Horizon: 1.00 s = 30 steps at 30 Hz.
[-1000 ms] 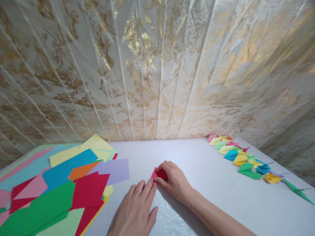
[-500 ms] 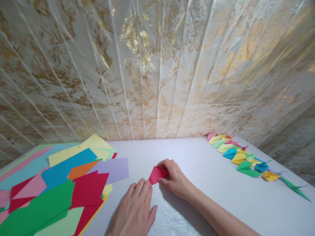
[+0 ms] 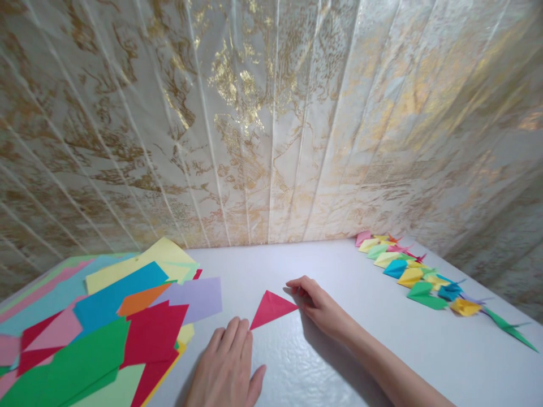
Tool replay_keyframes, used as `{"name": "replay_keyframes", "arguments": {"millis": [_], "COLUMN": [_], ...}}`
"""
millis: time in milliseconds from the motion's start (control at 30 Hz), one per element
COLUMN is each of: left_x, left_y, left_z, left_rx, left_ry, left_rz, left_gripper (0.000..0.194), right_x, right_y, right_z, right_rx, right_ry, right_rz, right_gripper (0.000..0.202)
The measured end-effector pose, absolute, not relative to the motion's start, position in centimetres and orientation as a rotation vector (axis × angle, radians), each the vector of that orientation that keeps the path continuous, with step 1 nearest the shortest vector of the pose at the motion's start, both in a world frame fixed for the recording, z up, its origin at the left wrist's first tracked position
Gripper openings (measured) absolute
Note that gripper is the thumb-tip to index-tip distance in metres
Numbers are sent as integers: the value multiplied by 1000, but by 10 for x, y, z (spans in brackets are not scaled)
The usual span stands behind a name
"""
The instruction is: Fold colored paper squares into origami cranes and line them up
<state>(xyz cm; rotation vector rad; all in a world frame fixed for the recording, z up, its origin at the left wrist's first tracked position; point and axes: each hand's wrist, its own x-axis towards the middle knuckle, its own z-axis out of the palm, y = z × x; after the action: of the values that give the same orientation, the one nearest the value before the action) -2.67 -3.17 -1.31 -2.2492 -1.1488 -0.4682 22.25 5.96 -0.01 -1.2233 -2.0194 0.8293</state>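
Note:
A folded red paper triangle (image 3: 272, 310) lies on the white tabletop between my two hands, a crease running down from its top corner. My left hand (image 3: 227, 362) rests flat on the table, fingers stretched out and thumb spread, with the fingertips at the triangle's lower left corner. At the triangle's right corner is my right hand (image 3: 319, 305). It holds nothing; its fingers are loosely bent and apart, and it casts a shadow on the table. Whether its lower fingers touch the paper's tip, I cannot tell.
Overlapping coloured paper sheets cover the left side, among them a green sheet (image 3: 76, 362), a blue sheet (image 3: 123, 291) and a lilac sheet (image 3: 199, 299). Rows of folded paper figures, including a green one (image 3: 426, 296), line the right edge. A gold-patterned curtain (image 3: 254, 141) hangs behind the table.
The red paper has gone from a smaller shape under my right fingers to a wider triangle lying flat. My right hand has let go of it and moved slightly right. My left hand stays nearly still.

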Motion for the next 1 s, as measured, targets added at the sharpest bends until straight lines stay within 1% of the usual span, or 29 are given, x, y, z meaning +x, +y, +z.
{"name": "replay_keyframes", "arguments": {"millis": [167,233,267,300,400,467,533,600,733,833,900,1000], "left_x": [-29,-29,-28,-27,-23,-20,-19,-18,-19,-23,-26,-28], "left_y": [-29,-27,-27,-26,-26,-25,-26,-25,-23,-20,-18,-18], "left_z": [-18,-17,-15,-12,-4,1,3,2,-10,-14,-11,-2], "left_rx": [-2267,-2319,-2351,-2387,-2524,-2628,-2712,-2769,-2790,-2797,-2814,-2791], "left_ry": [-1135,-1160,-1180,-1209,-1368,-1467,-1520,-1529,-1516,-1381,-1276,-1192], "left_rz": [-492,-534,-564,-603,-742,-839,-918,-966,-955,-883,-746,-542], "left_gripper": [31,31,35,41,74,91,100,105,106,106,93,61], "right_x": [210,201,197,194,190,190,191,192,195,201,207,211], "right_y": [52,49,49,48,47,47,46,45,45,48,49,45], "right_z": [12,15,15,16,17,18,19,19,14,13,16,26], "right_rx": [-1211,-1237,-1242,-1238,-1166,-1113,-1066,-1011,-898,-826,-796,-804], "right_ry": [-2131,-2169,-2177,-2181,-2210,-2246,-2278,-2298,-2326,-2403,-2478,-2605], "right_rz": [796,742,725,710,660,618,588,564,543,546,530,468], "right_gripper": [29,30,32,34,38,41,43,41,32,30,29,24]}}
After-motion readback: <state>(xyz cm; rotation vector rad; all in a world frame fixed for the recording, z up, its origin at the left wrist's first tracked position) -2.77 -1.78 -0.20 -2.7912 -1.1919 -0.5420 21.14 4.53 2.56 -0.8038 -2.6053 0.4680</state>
